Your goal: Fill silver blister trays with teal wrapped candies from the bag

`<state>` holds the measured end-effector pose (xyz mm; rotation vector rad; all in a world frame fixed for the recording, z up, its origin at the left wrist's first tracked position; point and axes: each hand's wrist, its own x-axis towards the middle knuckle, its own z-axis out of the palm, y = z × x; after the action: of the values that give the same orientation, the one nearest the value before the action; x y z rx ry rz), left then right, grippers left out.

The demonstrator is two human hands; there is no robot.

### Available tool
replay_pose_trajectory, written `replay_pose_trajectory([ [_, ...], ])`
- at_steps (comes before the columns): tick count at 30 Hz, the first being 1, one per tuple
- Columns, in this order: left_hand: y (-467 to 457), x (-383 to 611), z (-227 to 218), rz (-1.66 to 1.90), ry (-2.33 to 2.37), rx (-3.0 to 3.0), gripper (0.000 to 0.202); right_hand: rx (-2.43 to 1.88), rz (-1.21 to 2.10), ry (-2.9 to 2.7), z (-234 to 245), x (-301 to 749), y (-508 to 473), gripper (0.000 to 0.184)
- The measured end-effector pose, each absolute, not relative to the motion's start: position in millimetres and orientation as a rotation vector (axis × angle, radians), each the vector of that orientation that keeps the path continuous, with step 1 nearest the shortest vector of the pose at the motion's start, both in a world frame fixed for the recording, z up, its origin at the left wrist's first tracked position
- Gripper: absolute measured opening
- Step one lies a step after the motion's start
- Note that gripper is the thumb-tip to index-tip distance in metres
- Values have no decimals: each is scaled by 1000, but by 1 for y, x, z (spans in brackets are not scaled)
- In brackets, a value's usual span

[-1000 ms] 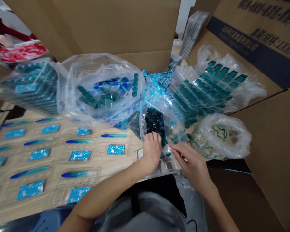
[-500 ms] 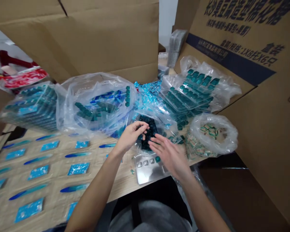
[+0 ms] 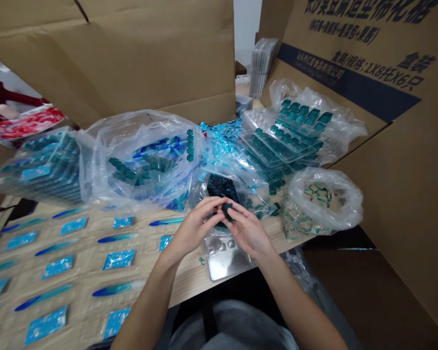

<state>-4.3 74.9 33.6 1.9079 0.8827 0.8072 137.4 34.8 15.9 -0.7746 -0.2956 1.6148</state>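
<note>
A small dark teal piece [image 3: 227, 209] sits between the fingertips of both my hands. My left hand [image 3: 197, 224] is closed, with its thumb and fingers curled at the piece. From the other side, the fingers and thumb of my right hand [image 3: 248, 232] are also closed on it. Behind my fingers lies a clear bag of dark pieces [image 3: 219, 184]. Below my hands, a clear tray with square hollows [image 3: 219, 270] rests at the table's front edge, partly hidden by my right hand.
Blue packets [image 3: 119, 259] and blue-tipped sticks [image 3: 113, 288] lie in rows on the left. A large plastic bag [image 3: 102, 146] and stacked trays [image 3: 277, 146] stand behind. On the right are a bag of wrapped bits [image 3: 345, 206] and a printed cardboard box [image 3: 394, 170].
My hands have come together, from apart to meeting fingertips around the dark teal piece. A teal piece seen in the tray's row earlier no longer shows there. The view has shifted slightly.
</note>
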Motion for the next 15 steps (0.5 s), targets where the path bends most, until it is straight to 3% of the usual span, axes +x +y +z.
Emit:
replay_pose_trajectory([
  [5,70,-3,28,910,944,1886,26,-831,1508,-389,16,136,38,25],
  [9,60,-2,34,994,923,1956,22,-1043,1277,-750,22,143,28,23],
  [15,34,-5,44,1136,849,1885,19,-1095,1194,-1101,48,150,2,27],
])
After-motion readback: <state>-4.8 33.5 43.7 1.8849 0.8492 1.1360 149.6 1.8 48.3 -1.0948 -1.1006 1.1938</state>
